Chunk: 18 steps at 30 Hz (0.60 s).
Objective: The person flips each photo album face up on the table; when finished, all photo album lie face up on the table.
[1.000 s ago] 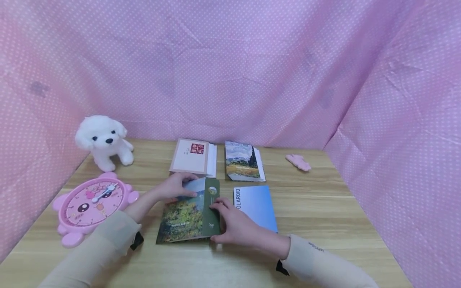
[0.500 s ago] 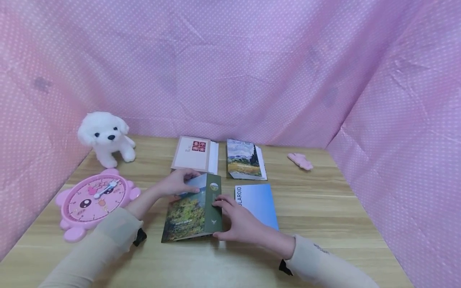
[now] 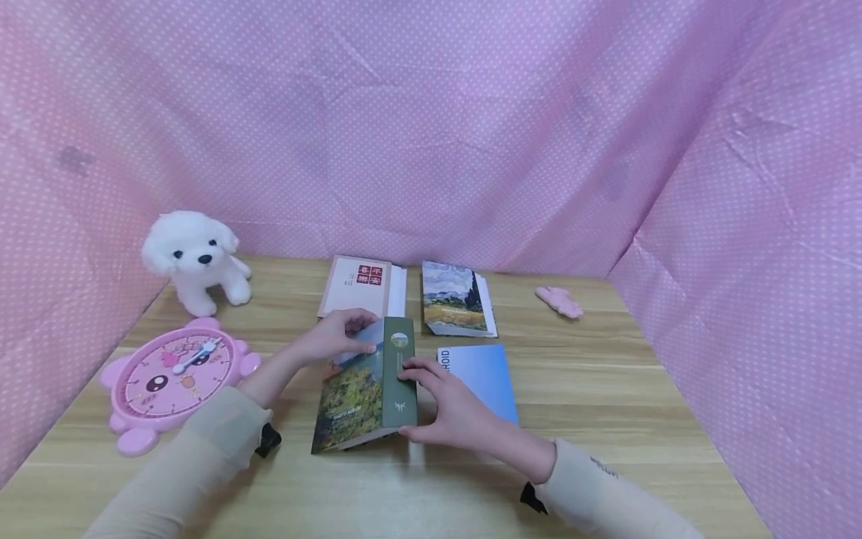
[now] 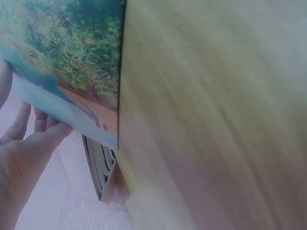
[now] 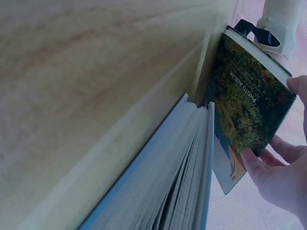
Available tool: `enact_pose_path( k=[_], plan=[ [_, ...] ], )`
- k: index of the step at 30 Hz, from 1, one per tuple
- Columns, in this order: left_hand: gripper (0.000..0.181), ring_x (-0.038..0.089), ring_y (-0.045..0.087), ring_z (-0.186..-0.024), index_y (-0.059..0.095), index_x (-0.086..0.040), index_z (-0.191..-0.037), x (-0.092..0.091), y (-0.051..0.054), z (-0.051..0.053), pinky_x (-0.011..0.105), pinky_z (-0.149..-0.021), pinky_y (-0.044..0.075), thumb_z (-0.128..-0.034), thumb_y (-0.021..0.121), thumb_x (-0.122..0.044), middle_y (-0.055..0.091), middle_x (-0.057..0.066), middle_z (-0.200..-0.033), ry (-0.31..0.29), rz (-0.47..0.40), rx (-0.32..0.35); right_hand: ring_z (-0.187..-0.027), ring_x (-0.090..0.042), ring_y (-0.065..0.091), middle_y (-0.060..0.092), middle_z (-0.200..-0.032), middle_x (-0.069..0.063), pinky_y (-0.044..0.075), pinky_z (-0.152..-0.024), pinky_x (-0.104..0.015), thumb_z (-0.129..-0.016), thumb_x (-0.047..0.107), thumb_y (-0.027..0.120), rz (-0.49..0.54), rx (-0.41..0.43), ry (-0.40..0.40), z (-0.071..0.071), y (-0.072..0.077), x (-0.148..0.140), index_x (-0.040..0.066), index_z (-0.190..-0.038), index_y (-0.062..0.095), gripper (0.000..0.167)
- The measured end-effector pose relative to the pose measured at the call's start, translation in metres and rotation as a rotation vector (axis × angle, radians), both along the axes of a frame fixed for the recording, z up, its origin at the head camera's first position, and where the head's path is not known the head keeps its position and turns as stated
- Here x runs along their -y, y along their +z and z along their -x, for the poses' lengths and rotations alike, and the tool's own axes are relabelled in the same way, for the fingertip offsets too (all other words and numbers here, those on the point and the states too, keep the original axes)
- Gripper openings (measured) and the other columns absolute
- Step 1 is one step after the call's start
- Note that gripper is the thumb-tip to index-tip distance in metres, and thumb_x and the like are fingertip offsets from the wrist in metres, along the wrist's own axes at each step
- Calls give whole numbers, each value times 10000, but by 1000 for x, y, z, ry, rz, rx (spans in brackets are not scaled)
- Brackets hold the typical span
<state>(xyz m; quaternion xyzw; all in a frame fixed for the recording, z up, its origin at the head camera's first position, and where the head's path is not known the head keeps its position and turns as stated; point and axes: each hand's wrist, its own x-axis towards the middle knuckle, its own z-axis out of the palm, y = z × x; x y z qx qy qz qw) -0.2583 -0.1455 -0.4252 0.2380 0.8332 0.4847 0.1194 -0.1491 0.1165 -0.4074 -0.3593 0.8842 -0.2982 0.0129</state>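
Note:
A photo album point(image 3: 353, 393) with a painted landscape cover and a green spine is tilted on the table, its spine side raised. My left hand point(image 3: 333, 335) grips its far edge, with the thumb on the cover; in the left wrist view the left hand point(image 4: 21, 165) is at that edge. My right hand point(image 3: 458, 415) holds the spine side, fingers on the spine and thumb at the near corner. The right wrist view shows the right hand point(image 5: 285, 170) spanning the album point(image 5: 247, 96). The album's underside is hidden.
A blue Polaroid album point(image 3: 481, 382) lies right of the held album. Behind are a cream album point(image 3: 353, 288) with red characters and a landscape-covered album point(image 3: 454, 299). A white plush dog point(image 3: 195, 258), a pink toy clock point(image 3: 178, 374) and a pink object point(image 3: 559, 302) stand around.
The photo album has tilted further, its spine side rising and its left edge shifting right. Both hands have kept their hold and moved with it. The camera view has shifted slightly.

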Motion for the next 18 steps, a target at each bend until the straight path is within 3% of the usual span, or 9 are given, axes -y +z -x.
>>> enact_pose_path(
  k=[9, 18],
  plan=[
    [449, 205, 582, -988, 589, -31, -1170, -5, 9, 4, 336, -857, 483, -800, 761, -217, 636, 99, -1075, -29, -6, -8, -1247, -143, 456, 407, -1410, 11, 482, -969, -321, -737, 395, 781, 80, -61, 33, 0, 3, 3, 155, -1317, 521, 679],
    [437, 358, 550, -1138, 545, 6, -1186, -8, 13, 2, 475, -991, 446, -818, 736, -131, 586, 165, -1164, -20, -95, 16, -1260, -172, 464, 436, -1398, -5, 479, -976, -354, -717, 341, 805, 171, -176, 86, 4, 11, 1, 136, -1309, 515, 691]
  ],
)
